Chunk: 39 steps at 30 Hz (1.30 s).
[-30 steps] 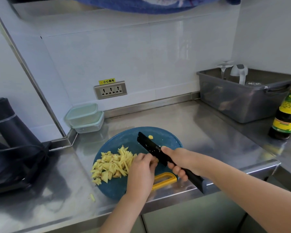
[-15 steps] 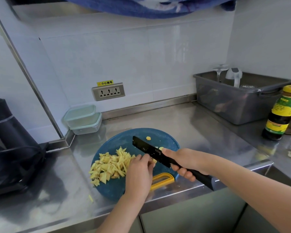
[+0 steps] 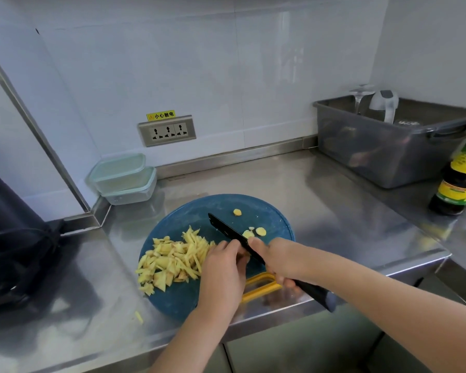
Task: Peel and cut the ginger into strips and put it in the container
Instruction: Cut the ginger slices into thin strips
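For even strips I should hold my left hand (image 3: 223, 267) clawed, tips tucked back, and walk the black knife (image 3: 229, 235) down in narrow steps. My right hand (image 3: 276, 261) is wrapped round its handle over the round blue cutting board (image 3: 189, 222). The left's fingers (image 3: 236, 247) curl against the blade, and whatever they pin is hidden. The pale yellow cut ginger (image 3: 172, 261) heaps on the board's left half, with the clear plastic container (image 3: 121, 176) beyond its far-left edge.

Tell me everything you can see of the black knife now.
The black knife is all dark, blade and handle alike. It slants over the blue round cutting board, tip pointing far-left, handle butt past the steel counter edge. The right hand grips the handle, forefinger on the blade; the left hand sits against its left side.
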Motion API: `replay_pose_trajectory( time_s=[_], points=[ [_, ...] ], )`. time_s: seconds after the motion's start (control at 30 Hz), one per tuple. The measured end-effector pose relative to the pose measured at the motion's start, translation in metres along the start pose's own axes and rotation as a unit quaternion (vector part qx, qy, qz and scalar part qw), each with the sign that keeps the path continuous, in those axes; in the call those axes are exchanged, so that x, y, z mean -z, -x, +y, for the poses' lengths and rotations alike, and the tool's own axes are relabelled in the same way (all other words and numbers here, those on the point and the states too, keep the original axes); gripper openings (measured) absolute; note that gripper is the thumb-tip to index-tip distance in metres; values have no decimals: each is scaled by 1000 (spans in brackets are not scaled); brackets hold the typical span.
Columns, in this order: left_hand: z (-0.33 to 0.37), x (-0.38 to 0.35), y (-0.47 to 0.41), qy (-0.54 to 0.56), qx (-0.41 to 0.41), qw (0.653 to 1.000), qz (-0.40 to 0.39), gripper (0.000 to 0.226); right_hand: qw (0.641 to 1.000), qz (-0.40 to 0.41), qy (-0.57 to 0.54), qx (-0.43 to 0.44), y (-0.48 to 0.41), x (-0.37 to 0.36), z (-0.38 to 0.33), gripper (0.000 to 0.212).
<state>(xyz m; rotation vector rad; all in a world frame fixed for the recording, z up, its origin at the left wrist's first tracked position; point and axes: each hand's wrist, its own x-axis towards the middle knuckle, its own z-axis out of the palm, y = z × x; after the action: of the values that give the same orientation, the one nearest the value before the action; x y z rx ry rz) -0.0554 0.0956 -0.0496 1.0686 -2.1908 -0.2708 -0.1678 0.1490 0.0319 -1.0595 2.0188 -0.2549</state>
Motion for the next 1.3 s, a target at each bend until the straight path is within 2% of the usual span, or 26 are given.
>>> replay_pose_trajectory(
  time_s=[0.1,0.2,0.27,0.6,1.03,1.2,1.3],
  points=[
    [2,1,1,10,2,1000,10,8,999,-27,-39,-21,-7,0,-3,58],
    [5,3,2,26,14,999,22,9,975,-70,-206,-29,-7,7,12,60],
    [6,5,2,30,22,999,24,12,970,-72,-233,1,-4,10,23,60],
    [8,8,4,24,23,999,19,6,985,-69,-153,28,13,23,21,59],
    [-1,1,2,43,6,999,24,4,991,-67,-115,-21,13,10,12,61],
    [-1,3,1,43,13,999,11,2,998,-4,-33,-49,4,-7,-14,68],
    [-1,9,3,53,16,998,-3,6,996,-13,-75,-43,-6,-7,-18,65]
  ],
)
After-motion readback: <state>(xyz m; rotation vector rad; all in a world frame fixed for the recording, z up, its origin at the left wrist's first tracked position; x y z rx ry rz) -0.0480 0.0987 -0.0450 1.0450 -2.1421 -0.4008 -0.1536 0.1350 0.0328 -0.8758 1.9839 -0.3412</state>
